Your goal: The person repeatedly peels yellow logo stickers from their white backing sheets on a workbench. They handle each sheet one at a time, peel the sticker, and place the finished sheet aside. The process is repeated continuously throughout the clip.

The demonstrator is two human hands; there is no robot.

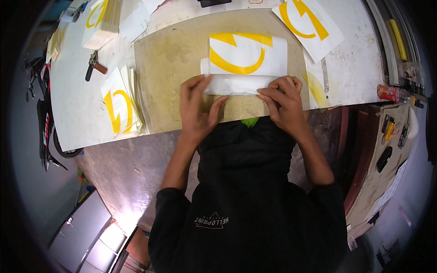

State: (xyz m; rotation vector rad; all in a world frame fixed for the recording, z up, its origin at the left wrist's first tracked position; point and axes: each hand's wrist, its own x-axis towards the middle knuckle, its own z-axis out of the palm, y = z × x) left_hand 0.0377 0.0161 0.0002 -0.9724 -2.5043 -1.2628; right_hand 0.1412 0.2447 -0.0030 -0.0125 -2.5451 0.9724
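Note:
A white paper sheet [275, 57] with a yellow printed design lies before me on the mat. Its near edge is turned over into a white flap [234, 85] along the front. At the flap's right end my right hand [286, 98] pinches the paper between thumb and fingers. My left hand [196, 104] is at the left end, slightly blurred, its thumb well apart from the fingers. The left fingertips touch or hover by the fold's corner; which of these I cannot tell.
Printed sheets stand in a stack [125, 102] to the left and a taller pile [102, 27] behind it. A cutter-like tool [94, 67] lies between them. Another printed sheet [312, 27] is at the far right, with a red-labelled bottle [391, 93] by the table's right edge.

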